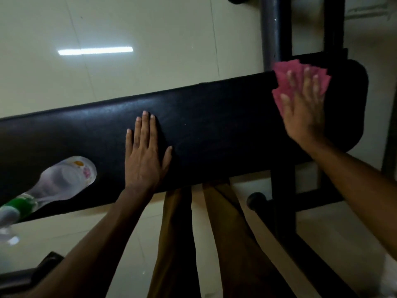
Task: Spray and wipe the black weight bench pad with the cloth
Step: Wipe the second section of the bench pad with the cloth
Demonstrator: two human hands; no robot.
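While pressed flat on a pink cloth [300, 87] at upper right of frame, right hand [305, 108] spread wide, fingers extended, palm down on the fabric rather than clenched around it. Cloth bunched under the fingers, lying on the far end of the black weight bench pad [214, 117], close to the pad's rounded right end (a seam in the upholstery just left of it). Left hand [144, 155] laid flat at center frame, open, fingers together, gripping nothing, resting directly on the pad's surface, well apart from the cloth. Spray bottle [53, 186] lying on its side at lower left, clear body w/ green band near the neck, resting on the pad, touched by neither hand. Pad running diagonally from left edge up toward upper right. Dark metal bench frame [277, 35] rising behind the pad at top right, more bars below at lower right. Person's legs in brown trousers [182, 233] at bottom center, against the pad's near edge. Glossy pale tiled floor [129, 29] w/ a bright light reflection at upper left.
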